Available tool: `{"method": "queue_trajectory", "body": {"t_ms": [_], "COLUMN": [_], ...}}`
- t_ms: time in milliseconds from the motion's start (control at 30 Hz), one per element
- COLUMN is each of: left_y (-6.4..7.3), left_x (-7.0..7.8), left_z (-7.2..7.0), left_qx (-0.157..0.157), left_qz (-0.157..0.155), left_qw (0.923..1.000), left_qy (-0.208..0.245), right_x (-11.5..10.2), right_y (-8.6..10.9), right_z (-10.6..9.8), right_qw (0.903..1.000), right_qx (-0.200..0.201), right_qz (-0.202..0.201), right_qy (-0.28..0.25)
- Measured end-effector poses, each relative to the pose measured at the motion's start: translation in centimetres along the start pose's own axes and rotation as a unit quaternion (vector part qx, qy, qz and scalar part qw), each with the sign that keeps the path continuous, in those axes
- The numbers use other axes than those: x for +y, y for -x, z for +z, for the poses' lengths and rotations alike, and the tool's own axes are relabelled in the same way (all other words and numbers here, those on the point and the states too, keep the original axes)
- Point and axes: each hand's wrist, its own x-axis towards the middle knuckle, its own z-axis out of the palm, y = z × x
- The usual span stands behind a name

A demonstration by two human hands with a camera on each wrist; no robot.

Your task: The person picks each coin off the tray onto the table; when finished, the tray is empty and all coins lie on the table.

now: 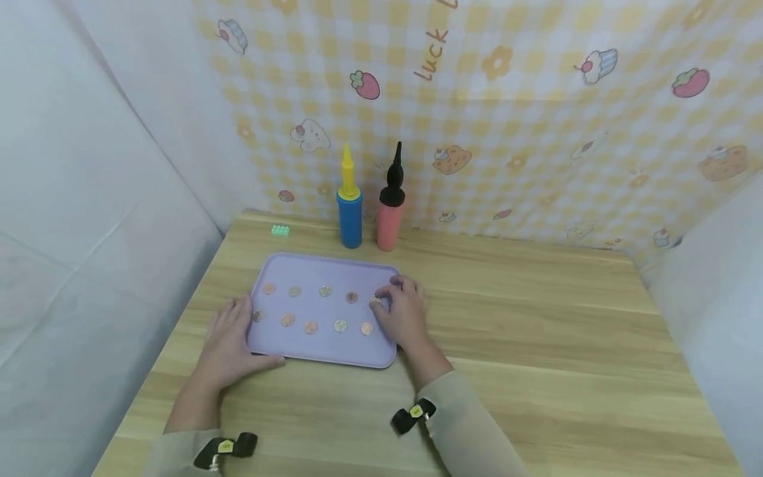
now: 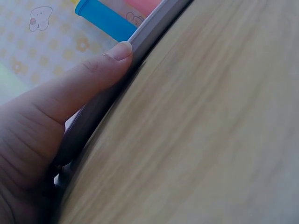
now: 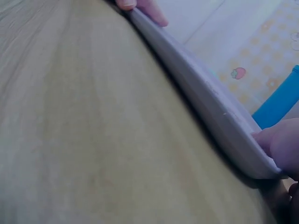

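A shallow lilac tray [image 1: 324, 348] lies on the table with two rows of small coins, some coppery, some silvery. My left hand [image 1: 229, 344] rests at its front left corner, fingers along the left side and thumb [image 2: 119, 52] against the front rim. At the right end of the far row, my right hand [image 1: 405, 311] reaches over the tray's right edge and pinches a coin [image 1: 375, 299] between thumb and forefinger. A copper coin [image 1: 366, 328] lies just in front of that hand. In the right wrist view the tray wall hides the coins.
Behind the tray stand a blue hand pump [image 1: 350, 222] with a yellow nozzle and a pink hand pump [image 1: 389, 226] with a black nozzle. A mint green toy brick [image 1: 280, 230] sits at the back left. A checked cloth [image 1: 507, 132] hangs along the table's back edge.
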Motion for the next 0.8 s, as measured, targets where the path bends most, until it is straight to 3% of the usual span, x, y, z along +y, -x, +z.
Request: {"method": "queue_trajectory", "body": {"t_ms": [233,433,600,800], "left_y": [-0.01,0.08,-0.02,-0.08], "left_x": [0.05,0.07,-0.03,-0.26], "left_z": [0.00,0.05,0.20,0.42], "left_qx": [0.004,0.007,0.019,0.037], "left_qz": [0.002,0.003,0.006,0.001], "left_qw": [1.0000,1.0000,0.9998,0.9983], "left_qy": [-0.002,-0.002,0.003,0.046], "right_x": [0.15,0.23,0.08,0.14], "right_y": [-0.16,0.06,0.31,0.55], "right_z": [-0.08,0.22,0.22,0.21], "right_qw": [0.9996,0.9998,0.9992,0.9952], "right_qx": [-0.023,-0.005,0.012,0.044], "right_qz": [0.010,0.001,-0.035,-0.088], "right_qy": [-0.009,-0.019,-0.013,0.003]}}
